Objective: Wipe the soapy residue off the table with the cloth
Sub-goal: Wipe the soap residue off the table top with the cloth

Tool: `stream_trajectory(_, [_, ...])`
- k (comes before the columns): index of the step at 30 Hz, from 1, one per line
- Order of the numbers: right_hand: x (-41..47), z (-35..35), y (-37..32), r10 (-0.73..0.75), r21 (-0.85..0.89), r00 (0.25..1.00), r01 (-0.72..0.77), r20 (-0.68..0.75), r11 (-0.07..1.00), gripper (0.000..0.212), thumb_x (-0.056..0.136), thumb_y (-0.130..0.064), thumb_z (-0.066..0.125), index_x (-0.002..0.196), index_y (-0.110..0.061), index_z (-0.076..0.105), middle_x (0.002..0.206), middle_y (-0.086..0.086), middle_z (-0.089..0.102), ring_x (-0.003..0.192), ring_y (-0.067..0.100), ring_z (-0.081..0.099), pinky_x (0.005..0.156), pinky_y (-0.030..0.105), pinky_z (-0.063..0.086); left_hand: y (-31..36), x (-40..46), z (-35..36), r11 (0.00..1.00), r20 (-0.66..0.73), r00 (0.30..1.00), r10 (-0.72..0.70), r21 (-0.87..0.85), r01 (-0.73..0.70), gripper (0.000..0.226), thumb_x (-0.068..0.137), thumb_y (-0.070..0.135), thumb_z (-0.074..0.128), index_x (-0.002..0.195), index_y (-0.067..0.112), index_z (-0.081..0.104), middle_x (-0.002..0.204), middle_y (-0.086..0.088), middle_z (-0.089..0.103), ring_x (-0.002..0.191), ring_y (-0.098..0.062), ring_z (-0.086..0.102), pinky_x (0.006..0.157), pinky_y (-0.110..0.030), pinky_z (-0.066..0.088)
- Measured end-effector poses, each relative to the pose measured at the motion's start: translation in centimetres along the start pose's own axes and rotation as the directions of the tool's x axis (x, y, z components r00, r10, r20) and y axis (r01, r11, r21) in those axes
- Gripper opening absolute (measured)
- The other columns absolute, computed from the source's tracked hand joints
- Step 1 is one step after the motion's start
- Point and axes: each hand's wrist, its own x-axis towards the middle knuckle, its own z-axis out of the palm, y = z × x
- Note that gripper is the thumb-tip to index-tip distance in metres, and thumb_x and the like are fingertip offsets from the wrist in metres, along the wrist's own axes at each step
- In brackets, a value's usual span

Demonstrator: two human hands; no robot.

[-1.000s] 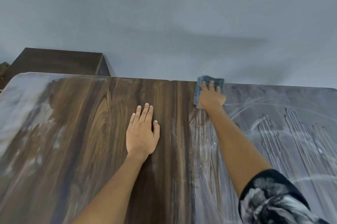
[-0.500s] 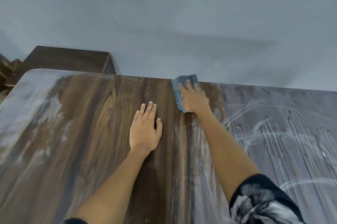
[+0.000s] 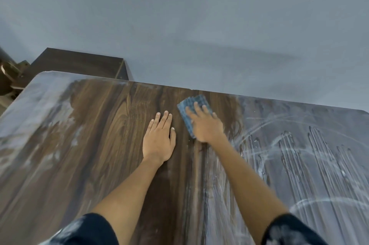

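Wiping mid-table: right hand [image 3: 206,125] flat, pressing blue cloth [image 3: 189,107]; left hand [image 3: 159,141] flat, bracing on table [image 3: 99,125]. Next: sweep right through soapy residue [image 3: 309,155].

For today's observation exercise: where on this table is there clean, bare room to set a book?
The wiped wood between the left hand and the soapy left end. Crowded: the middle, where the right hand presses the cloth. Soapy residue covers the right.

open tabletop [image 3: 111,145], left hand [image 3: 158,141] blocking leftward
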Motion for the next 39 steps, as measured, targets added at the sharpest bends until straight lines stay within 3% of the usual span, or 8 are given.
stream_trajectory(8, [-3.7,0.4,-1.3,0.697,0.046,0.696,-0.712,0.170,0.700,0.080,0.099,-0.031,0.042,0.147,-0.004,-0.014,0.155,0.025,-0.008,0.141,0.044,0.016,0.105,0.047,0.039,0.3,-1.7,0.3,0.999,-0.016,0.999,-0.036,-0.007,0.036,0.048,0.100,0.028,0.023,0.146,0.015,0.023,0.155,0.001,0.019,0.144,-0.014,0.010,0.117,-0.030,0.006])
stream_trajectory(11, [-6.6,2.2,-7.2,0.639,0.023,0.759,-0.646,0.127,0.763,0.066,0.103,-0.026,0.029,0.147,0.000,-0.013,0.153,0.030,-0.004,0.138,0.048,0.018,0.110,0.046,0.032,1.0,-3.9,0.8,0.997,-0.029,0.997,-0.069,0.017,0.070,0.055,0.096,0.034,0.010,0.146,0.014,0.021,0.155,-0.001,0.018,0.144,-0.016,0.010,0.116,-0.031,0.005])
stream_trajectory(14, [-7.8,3.7,-8.7,0.258,0.007,0.966,-0.258,0.000,0.966,0.063,0.103,-0.028,0.025,0.149,-0.013,-0.016,0.155,0.018,-0.016,0.143,0.042,-0.003,0.117,0.044,0.011,1.0,-5.7,1.0,0.999,0.003,0.999,-0.039,0.035,0.039,0.069,0.087,0.039,-0.004,0.147,0.014,0.017,0.155,-0.001,0.014,0.144,-0.016,0.007,0.114,-0.029,0.001])
stream_trajectory(17, [-5.9,3.3,-3.6,0.046,-0.037,0.997,-0.049,-0.070,0.998,0.060,0.103,-0.031,0.024,0.150,-0.021,-0.011,0.157,0.007,-0.016,0.145,0.032,-0.009,0.119,0.042,0.008,0.9,-6.1,0.8,0.999,-0.003,0.999,-0.043,0.032,0.043,0.071,0.085,0.040,-0.005,0.147,0.015,0.018,0.155,0.001,0.015,0.144,-0.015,0.008,0.114,-0.028,0.002])
stream_trajectory(24, [-9.2,3.9,-2.4,0.636,0.106,0.761,-0.648,0.128,0.754,0.065,0.103,-0.032,0.026,0.149,-0.011,-0.015,0.155,0.021,-0.013,0.142,0.046,0.006,0.112,0.045,0.027,0.9,-7.9,0.6,0.998,0.000,0.999,-0.051,0.026,0.051,0.070,0.086,0.042,-0.004,0.147,0.016,0.020,0.155,0.002,0.015,0.144,-0.013,0.008,0.114,-0.027,0.002])
stream_trajectory(29, [-11.4,5.5,-7.1,0.195,0.026,0.981,-0.195,-0.002,0.980,0.067,0.102,-0.029,0.031,0.149,-0.018,-0.014,0.156,0.014,-0.017,0.143,0.042,-0.005,0.117,0.046,0.013,1.2,-9.3,0.7,0.997,0.007,0.998,-0.062,0.038,0.061,0.069,0.087,0.040,-0.002,0.147,0.014,0.020,0.155,0.000,0.017,0.144,-0.015,0.010,0.115,-0.029,0.005])
stream_trajectory(32, [-9.4,4.2,-2.2,0.062,-0.017,0.997,-0.062,-0.042,0.998,0.056,0.103,-0.030,0.018,0.151,-0.023,-0.010,0.157,0.006,-0.014,0.145,0.031,-0.005,0.119,0.044,0.009,1.0,-11.0,0.5,0.999,0.010,1.000,-0.027,0.038,0.027,0.066,0.089,0.041,-0.002,0.146,0.014,0.019,0.155,0.000,0.015,0.143,-0.015,0.009,0.114,-0.028,0.002])
stream_trajectory(39, [-14.3,5.6,-4.4,0.653,0.130,0.732,-0.679,0.194,0.723,0.078,0.100,-0.034,0.040,0.148,-0.007,-0.014,0.154,0.025,-0.011,0.140,0.049,0.008,0.111,0.048,0.028,0.8,-13.6,0.2,0.999,0.013,0.999,-0.030,0.032,0.030,0.064,0.091,0.040,0.003,0.145,0.013,0.023,0.153,0.000,0.020,0.142,-0.014,0.011,0.113,-0.029,0.005])
